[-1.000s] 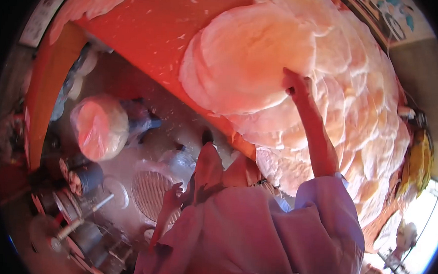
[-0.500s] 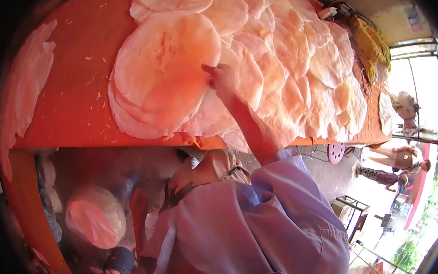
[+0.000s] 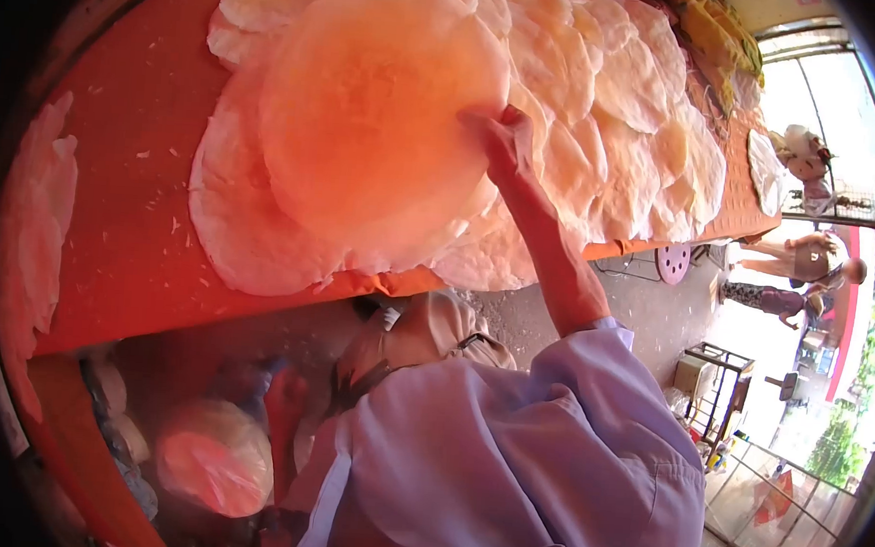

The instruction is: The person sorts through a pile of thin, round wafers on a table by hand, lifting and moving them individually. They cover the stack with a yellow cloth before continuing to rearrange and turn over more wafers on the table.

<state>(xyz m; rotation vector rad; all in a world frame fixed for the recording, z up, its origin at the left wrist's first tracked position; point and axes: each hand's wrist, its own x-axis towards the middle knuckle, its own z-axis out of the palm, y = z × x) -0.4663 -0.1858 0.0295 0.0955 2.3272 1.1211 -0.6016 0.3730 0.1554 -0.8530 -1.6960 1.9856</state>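
Observation:
My right hand (image 3: 506, 137) pinches the right edge of a large, thin, round dough-like sheet (image 3: 377, 109). The held sheet looks raised and slightly blurred above other pale sheets (image 3: 240, 231). Many more overlapping sheets (image 3: 629, 85) spread to the right on the orange-red table (image 3: 133, 175). Below the table edge, at lower left, my left hand (image 3: 287, 395) hangs low beside a clear plastic bag (image 3: 214, 460) with reddish contents. Its fingers are too dark and blurred to make out.
More sheets (image 3: 34, 239) lie at the table's far left. Yellow bundled material (image 3: 718, 35) sits at the back right. Right of me are a pink round stool (image 3: 671, 264), a metal-framed stand (image 3: 717, 376) and people (image 3: 814, 258) farther off.
My right hand has moved right with the sheet's edge, and the sheet has lifted and shifted right over the others. The view has shifted slightly.

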